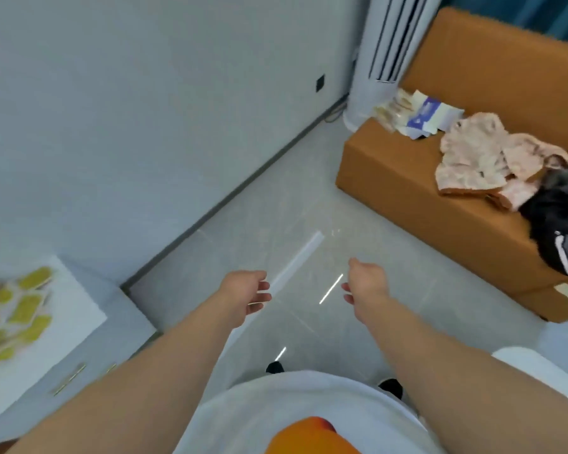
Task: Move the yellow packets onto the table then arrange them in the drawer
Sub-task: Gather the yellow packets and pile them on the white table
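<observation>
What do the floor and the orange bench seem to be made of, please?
Floor: glossy pale tile, probably ceramic; it mirrors bright light strips and shows thin joint lines. Orange bench: smooth leather-like upholstery, real or faux unclear; even sheen, padded edges.

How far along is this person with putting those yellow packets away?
Done: a batch of yellow packets lies on the white table. In hand: nothing; the left hand and right hand hang empty over the floor. Left: arranging them in a drawer; the fronts with gold handles look closed.
</observation>
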`<state>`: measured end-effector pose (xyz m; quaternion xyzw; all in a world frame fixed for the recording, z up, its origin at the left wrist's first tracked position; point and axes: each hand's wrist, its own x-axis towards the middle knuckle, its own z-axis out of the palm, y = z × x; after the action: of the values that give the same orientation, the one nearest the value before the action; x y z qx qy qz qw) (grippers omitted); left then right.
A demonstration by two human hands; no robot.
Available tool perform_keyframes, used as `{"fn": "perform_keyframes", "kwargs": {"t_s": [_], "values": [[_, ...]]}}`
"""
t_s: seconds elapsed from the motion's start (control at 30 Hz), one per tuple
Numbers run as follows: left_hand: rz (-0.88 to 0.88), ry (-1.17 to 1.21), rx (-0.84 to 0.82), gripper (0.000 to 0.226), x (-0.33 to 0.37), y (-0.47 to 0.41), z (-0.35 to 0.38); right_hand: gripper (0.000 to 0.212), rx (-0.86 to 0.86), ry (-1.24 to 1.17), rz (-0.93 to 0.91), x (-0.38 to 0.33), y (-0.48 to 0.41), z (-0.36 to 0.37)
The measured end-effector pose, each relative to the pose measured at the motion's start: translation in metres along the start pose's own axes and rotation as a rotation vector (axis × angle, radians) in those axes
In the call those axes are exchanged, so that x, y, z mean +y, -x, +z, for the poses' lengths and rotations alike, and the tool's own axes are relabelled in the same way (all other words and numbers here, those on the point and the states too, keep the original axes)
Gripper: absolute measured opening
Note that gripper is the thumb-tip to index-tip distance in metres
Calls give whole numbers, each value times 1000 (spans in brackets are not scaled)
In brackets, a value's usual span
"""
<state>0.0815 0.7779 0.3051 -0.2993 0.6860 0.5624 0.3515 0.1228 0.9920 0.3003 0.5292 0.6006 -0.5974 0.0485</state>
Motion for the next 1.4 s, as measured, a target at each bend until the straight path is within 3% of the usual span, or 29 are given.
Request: {"fn": "perform_keyframes", "kwargs": {"t_s": [0.23, 0.47, 0.93, 1.13, 1.4], "values": [[-40, 389, 251, 16, -43, -2, -165, 15, -265, 315, -109, -3, 69, 158], [-150, 719, 397, 12, -85, -10, -251, 15, -433, 567, -172, -5, 104, 272], [-255, 857, 643, 20, -40, -76, -432, 19, -678, 824, -39, -50, 103, 508], [-252, 1051, 642, 19, -42, -86, -496, 19, -733, 951, 11, -37, 138, 584], [-349, 1146, 583, 20, -107, -123, -599, 10, -694, 995, 64, 14, 187, 683]]}}
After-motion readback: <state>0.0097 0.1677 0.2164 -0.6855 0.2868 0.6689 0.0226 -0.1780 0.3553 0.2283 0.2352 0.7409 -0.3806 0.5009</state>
